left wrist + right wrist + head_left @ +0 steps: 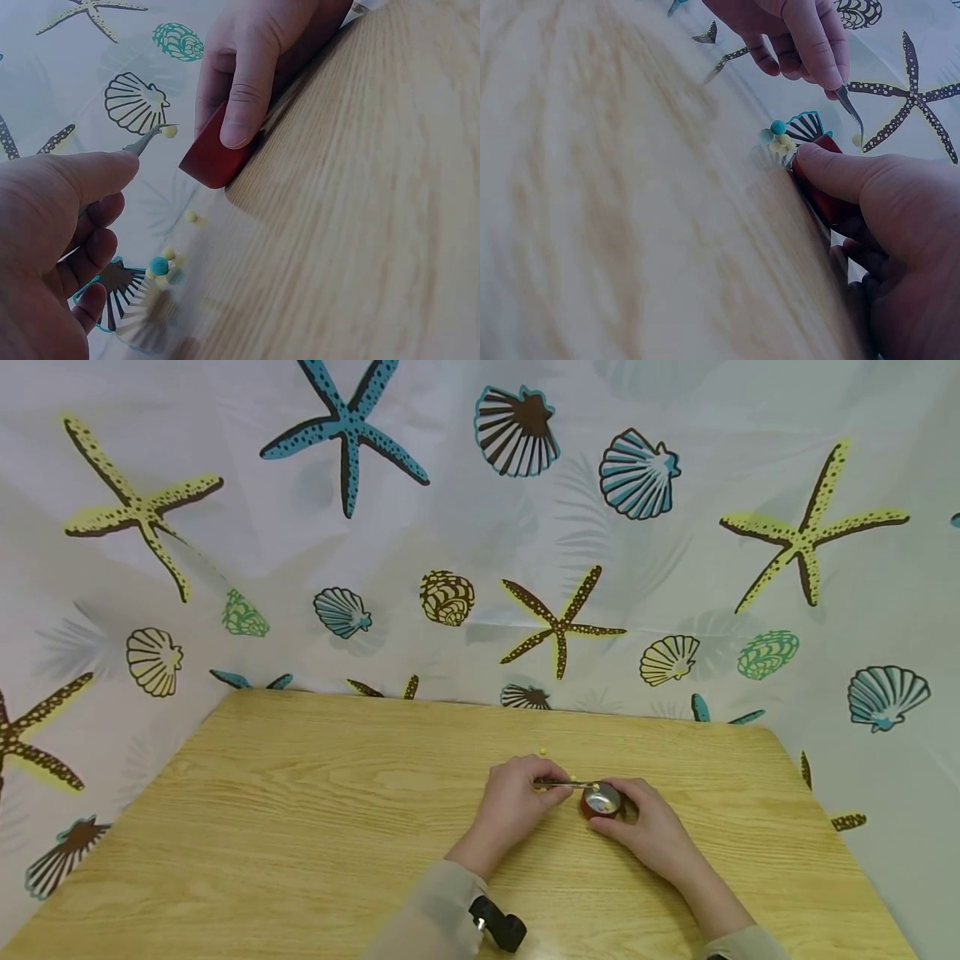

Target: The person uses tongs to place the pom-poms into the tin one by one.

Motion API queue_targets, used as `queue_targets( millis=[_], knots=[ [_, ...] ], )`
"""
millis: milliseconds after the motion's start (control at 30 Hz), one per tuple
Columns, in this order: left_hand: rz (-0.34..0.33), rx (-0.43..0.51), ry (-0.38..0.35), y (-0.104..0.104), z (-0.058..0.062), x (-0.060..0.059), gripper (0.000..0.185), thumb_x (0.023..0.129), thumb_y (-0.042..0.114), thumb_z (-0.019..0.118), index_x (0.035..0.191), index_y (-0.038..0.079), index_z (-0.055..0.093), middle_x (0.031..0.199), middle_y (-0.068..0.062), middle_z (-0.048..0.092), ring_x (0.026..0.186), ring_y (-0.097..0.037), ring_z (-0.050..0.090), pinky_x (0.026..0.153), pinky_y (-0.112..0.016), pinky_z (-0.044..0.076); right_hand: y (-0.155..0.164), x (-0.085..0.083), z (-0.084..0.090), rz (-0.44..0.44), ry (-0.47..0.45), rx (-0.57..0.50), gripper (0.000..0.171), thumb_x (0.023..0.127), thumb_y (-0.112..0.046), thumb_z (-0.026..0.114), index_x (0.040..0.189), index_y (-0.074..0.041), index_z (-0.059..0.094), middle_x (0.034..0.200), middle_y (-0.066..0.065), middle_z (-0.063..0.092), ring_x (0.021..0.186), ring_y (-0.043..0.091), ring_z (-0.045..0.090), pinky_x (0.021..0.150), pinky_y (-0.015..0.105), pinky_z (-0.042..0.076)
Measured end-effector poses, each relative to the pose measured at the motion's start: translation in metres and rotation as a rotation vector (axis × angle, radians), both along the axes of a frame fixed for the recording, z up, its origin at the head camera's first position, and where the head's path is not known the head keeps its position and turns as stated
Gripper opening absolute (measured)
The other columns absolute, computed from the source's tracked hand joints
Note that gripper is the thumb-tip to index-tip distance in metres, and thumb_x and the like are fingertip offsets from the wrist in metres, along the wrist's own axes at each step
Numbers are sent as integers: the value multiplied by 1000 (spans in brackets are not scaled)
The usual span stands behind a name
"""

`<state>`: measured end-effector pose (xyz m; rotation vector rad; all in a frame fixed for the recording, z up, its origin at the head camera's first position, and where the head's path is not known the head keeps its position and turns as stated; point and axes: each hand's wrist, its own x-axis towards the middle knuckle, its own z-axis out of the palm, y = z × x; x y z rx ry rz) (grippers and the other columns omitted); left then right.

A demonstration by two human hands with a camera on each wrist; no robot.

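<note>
Tweezers (566,784), thin and silver metal, are pinched between the thumb and fingers of the left hand (517,802), with a tiny pale yellow bead (170,131) caught at their tip. The tip hangs just above a small round red tin (602,801), which sits immediately to the right of that hand. The right hand (648,827) curls around the tin from its far side, thumb (244,90) pressed against the red wall, holding it down on the light wooden table (300,827). Inside the tin the head view shows a few small beads, though their colours are hard to make out. Just beyond the left hand's fingertips, more loose beads (166,261) lie on the table: one teal, several pale yellow, and another single yellow bead (543,750) a little farther off. The two hands are close together but not touching, each clamped on its own object. To do this well, the squeeze on the tweezers probably needs to be light and even, so the bead does not spring out, and the tin should be kept level. Behind the table hangs a white curtain (480,527) printed with starfish and seashells.
</note>
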<state>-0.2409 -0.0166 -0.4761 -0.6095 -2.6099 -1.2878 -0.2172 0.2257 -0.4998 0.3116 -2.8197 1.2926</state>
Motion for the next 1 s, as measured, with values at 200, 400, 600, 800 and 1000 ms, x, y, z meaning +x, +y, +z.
queue_targets(
  millis=[200,400,600,800,1000],
  knots=[
    [5,-6,11,1,0,2,4,98,21,88,102,21,87,103,7,80,102,-17,74,109,-56,47,-1,1,1,-2,-5,2,63,97,-36,90,149,-9,67,141,11,66,138,35,59,118,63,43],
    [17,-26,0,1,-3,0,5,98,22,88,102,22,86,103,9,79,103,-16,73,108,-55,46,-1,2,2,4,-9,0,63,97,-36,89,148,-9,67,140,11,66,138,36,59,118,63,42],
    [21,-33,-8,1,-3,0,6,98,23,88,103,22,87,103,9,79,103,-17,72,106,-53,47,-1,2,3,4,-7,4,63,97,-36,89,149,-9,67,141,11,66,138,36,59,118,63,42],
    [19,-40,-6,0,-5,0,6,98,23,88,104,22,87,102,8,79,101,-17,72,106,-55,47,-1,2,3,3,-9,-2,64,97,-36,89,149,-8,66,141,11,65,139,36,58,118,64,42],
    [25,-59,3,-2,-8,-1,5,99,23,87,103,22,87,102,8,79,101,-16,73,106,-57,47,-1,2,3,4,-8,3,64,96,-36,90,149,-8,66,141,11,66,139,37,59,118,64,42]
  ],
)
